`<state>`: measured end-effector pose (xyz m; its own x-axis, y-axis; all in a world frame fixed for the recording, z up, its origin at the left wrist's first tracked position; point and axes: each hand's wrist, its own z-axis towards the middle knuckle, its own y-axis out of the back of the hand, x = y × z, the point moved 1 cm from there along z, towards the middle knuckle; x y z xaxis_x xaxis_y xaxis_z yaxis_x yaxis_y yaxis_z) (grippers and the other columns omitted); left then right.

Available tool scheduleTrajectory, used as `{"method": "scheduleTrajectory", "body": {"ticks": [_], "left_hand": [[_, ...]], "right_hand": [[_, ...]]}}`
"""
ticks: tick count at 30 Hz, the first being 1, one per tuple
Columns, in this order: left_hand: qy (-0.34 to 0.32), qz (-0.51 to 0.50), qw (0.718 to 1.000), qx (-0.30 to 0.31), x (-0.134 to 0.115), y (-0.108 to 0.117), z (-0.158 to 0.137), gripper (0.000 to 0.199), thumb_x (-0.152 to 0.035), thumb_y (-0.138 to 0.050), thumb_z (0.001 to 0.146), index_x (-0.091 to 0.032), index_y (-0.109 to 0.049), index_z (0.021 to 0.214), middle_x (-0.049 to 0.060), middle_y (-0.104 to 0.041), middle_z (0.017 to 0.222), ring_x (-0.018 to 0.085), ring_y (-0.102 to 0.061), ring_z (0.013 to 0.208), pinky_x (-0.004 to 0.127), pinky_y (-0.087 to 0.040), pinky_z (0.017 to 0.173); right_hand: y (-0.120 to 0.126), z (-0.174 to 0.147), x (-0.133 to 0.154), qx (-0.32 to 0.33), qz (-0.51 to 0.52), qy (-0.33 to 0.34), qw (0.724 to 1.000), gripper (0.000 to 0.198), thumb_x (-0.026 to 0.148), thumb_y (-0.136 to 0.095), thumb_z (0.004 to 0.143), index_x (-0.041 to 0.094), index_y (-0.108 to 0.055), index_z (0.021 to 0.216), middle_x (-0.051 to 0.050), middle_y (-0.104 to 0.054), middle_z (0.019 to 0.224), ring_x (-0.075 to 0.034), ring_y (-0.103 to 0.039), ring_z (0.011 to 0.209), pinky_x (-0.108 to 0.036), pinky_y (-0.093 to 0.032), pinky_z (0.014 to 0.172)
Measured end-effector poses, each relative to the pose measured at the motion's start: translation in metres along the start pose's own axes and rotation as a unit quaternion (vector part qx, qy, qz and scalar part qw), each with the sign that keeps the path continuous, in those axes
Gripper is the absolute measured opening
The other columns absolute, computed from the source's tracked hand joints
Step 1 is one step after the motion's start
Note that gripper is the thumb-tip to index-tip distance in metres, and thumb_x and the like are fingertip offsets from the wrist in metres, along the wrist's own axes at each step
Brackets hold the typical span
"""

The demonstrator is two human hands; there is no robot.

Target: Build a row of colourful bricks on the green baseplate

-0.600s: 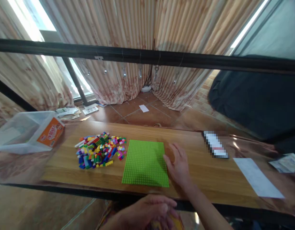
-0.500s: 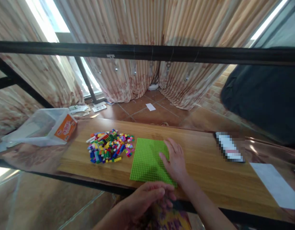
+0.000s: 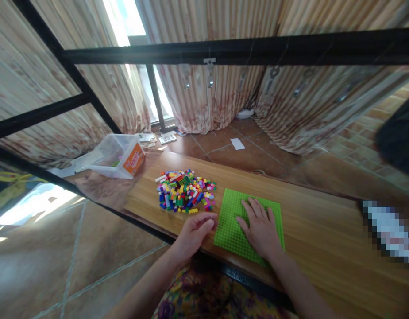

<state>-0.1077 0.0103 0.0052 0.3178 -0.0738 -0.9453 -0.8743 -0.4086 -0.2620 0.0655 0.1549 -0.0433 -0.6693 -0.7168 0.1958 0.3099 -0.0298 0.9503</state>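
Note:
A green studded baseplate [image 3: 227, 212] lies on the wooden table. My right hand [image 3: 260, 226] rests flat on it, palm down, with its fingers spread. Beside the plate's left edge is my left hand [image 3: 194, 232], fingers loosely bent and thumb near the index finger; I see nothing held in it. Just beyond the left hand sits a loose pile of colourful toy building bricks [image 3: 181, 192] in many sizes. The underside of the left hand's fingers is hidden.
A clear plastic box [image 3: 105, 155] with an orange label stands at the table's left end. A blurred-out dark-edged object [image 3: 388, 230] lies at the right. A black metal rail [image 3: 178, 54] crosses beyond the table, before curtains [image 3: 218, 97]. Papers lie on the tiled floor.
The view has turned to the left. My left hand has moved from the plate's near edge to its left side, closer to the bricks. My right hand lies more fully on the plate.

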Motion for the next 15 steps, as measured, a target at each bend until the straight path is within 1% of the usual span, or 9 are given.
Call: {"method": "scheduleTrajectory", "body": {"ticks": [3, 6, 8, 10, 11, 13, 15], "left_hand": [[-0.049, 0.05, 0.996, -0.055, -0.004, 0.016, 0.005, 0.033, -0.039, -0.072, 0.079, -0.014, -0.072, 0.101, 0.005, -0.071, 0.084, 0.015, -0.062, 0.078, 0.026, -0.048, 0.078], [-0.063, 0.064, 0.992, -0.085, -0.006, 0.028, 0.004, 0.03, -0.036, -0.07, 0.08, -0.014, -0.072, 0.1, 0.005, -0.071, 0.082, 0.015, -0.063, 0.077, 0.026, -0.049, 0.076], [-0.067, 0.063, 0.99, -0.111, -0.005, 0.035, 0.002, 0.028, -0.035, -0.069, 0.079, -0.014, -0.072, 0.098, 0.004, -0.07, 0.08, 0.015, -0.063, 0.075, 0.026, -0.049, 0.074], [-0.066, 0.061, 0.987, -0.134, -0.003, 0.041, 0.0, 0.027, -0.034, -0.069, 0.078, -0.014, -0.072, 0.095, 0.004, -0.07, 0.076, 0.015, -0.062, 0.071, 0.026, -0.049, 0.071], [-0.063, 0.062, 0.986, -0.14, -0.001, 0.043, 0.0, 0.026, -0.034, -0.07, 0.077, -0.014, -0.072, 0.094, 0.004, -0.069, 0.075, 0.015, -0.062, 0.07, 0.026, -0.049, 0.07], [-0.055, 0.058, 0.986, -0.148, 0.001, 0.046, -0.002, 0.026, -0.034, -0.07, 0.076, -0.014, -0.072, 0.092, 0.004, -0.069, 0.074, 0.015, -0.061, 0.069, 0.025, -0.049, 0.068], [-0.048, 0.05, 0.986, -0.154, 0.003, 0.048, -0.004, 0.026, -0.034, -0.07, 0.076, -0.014, -0.072, 0.092, 0.003, -0.069, 0.075, 0.014, -0.061, 0.07, 0.025, -0.048, 0.068]], "right_hand": [[0.001, -0.002, -0.003, 0.004, -0.008, 0.007, 1.0, 0.054, 0.048, -0.037, 0.096, 0.018, -0.047, 0.14, -0.013, -0.047, 0.148, -0.03, -0.038, 0.138, -0.059, -0.023, 0.112], [0.002, -0.002, -0.003, -0.005, -0.013, 0.007, 1.0, 0.053, 0.048, -0.037, 0.096, 0.017, -0.049, 0.137, -0.014, -0.049, 0.146, -0.032, -0.04, 0.136, -0.06, -0.024, 0.111], [0.003, 0.001, 0.003, -0.024, -0.009, -0.007, 1.0, 0.051, 0.047, -0.038, 0.096, 0.015, -0.052, 0.134, -0.016, -0.052, 0.142, -0.033, -0.043, 0.133, -0.06, -0.027, 0.108], [0.005, 0.008, 0.017, -0.051, 0.016, -0.014, 0.998, 0.049, 0.047, -0.04, 0.096, 0.014, -0.056, 0.129, -0.018, -0.056, 0.136, -0.033, -0.046, 0.129, -0.057, -0.031, 0.105], [0.006, 0.013, 0.027, -0.063, 0.039, -0.006, 0.997, 0.048, 0.046, -0.041, 0.096, 0.015, -0.057, 0.128, -0.017, -0.058, 0.134, -0.032, -0.048, 0.127, -0.054, -0.033, 0.104], [0.005, 0.026, 0.052, -0.07, 0.099, 0.038, 0.992, 0.046, 0.047, -0.046, 0.093, 0.017, -0.057, 0.127, -0.015, -0.06, 0.131, -0.03, -0.05, 0.125, -0.05, -0.034, 0.104], [0.0, 0.041, 0.076, -0.062, 0.151, 0.069, 0.984, 0.046, 0.046, -0.052, 0.091, 0.018, -0.058, 0.126, -0.013, -0.061, 0.129, -0.028, -0.052, 0.121, -0.047, -0.036, 0.102]]}}
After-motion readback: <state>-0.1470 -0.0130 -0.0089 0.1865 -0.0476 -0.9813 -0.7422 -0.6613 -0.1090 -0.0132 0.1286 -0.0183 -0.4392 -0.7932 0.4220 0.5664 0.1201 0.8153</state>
